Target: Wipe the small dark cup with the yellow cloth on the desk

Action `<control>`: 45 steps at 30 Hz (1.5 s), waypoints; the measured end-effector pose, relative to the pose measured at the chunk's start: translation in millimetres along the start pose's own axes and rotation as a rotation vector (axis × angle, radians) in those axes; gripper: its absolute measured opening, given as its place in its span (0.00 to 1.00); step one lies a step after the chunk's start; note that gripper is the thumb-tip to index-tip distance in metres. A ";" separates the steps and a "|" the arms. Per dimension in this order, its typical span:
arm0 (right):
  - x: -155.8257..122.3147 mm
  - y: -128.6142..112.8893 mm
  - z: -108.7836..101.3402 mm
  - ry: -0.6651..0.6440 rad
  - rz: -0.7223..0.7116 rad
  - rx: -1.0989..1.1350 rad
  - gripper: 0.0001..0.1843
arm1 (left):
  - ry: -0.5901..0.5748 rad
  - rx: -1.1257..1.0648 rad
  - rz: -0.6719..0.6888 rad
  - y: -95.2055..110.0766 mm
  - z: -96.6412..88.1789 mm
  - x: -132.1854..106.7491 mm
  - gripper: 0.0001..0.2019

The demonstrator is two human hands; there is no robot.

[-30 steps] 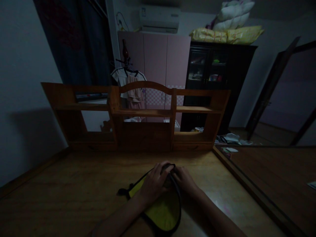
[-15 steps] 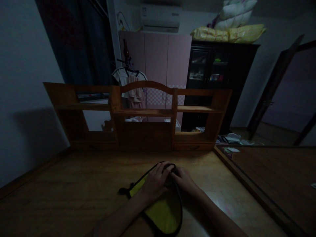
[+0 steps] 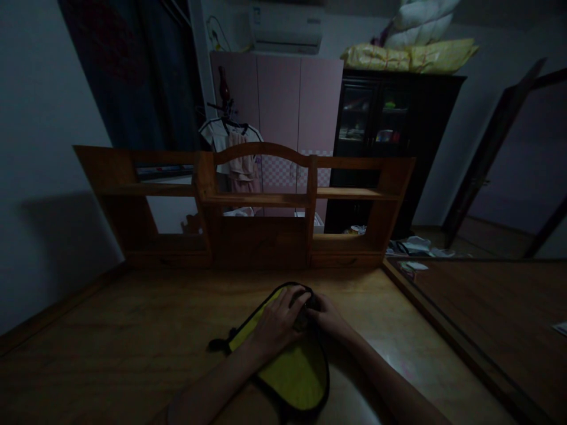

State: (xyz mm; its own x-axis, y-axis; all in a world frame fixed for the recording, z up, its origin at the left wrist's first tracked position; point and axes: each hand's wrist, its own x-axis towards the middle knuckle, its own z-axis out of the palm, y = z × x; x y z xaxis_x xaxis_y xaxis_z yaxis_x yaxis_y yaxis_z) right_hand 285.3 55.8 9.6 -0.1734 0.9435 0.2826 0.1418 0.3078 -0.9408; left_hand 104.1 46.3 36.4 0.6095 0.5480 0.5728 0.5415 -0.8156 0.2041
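On the wooden tabletop lies a flat, rounded yellow cloth piece with black edging (image 3: 301, 372); it looks like a pouch, though its exact kind is unclear in the dim light. A short black tab (image 3: 218, 344) sticks out at its left. My left hand (image 3: 279, 316) rests across its upper part, fingers bent around the far edge. Facing it, my right hand (image 3: 326, 316) pinches the right side of that edge. Between the fingers of both hands is a dark patch, too dim to make out. The fingertips are partly hidden.
A wooden shelf unit (image 3: 257, 200) with drawers borders the back of the tabletop (image 3: 146, 330). A raised wooden edge (image 3: 425, 313) runs along the right. Beyond stand a pink wardrobe (image 3: 277, 100), a dark cabinet (image 3: 434, 118) and hanging clothes (image 3: 241, 153).
The yellow piece has shifted slightly and shows more of its far end and lower part. Both hands stay at its far edge, with small finger movements. The view has tilted a little.
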 end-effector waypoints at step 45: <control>-1.5 -3.4 -11.9 -0.135 -0.006 0.111 0.27 | -0.056 -0.081 0.042 2.8 2.1 0.7 0.39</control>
State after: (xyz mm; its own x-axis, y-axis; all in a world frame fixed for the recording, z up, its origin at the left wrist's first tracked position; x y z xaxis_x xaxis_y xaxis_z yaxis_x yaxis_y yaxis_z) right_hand 296.7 54.8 14.6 -0.3040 0.9143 0.2677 0.0332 0.2910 -0.9562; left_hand 107.3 44.8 35.7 0.6635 0.5206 0.5373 0.4677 -0.8492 0.2452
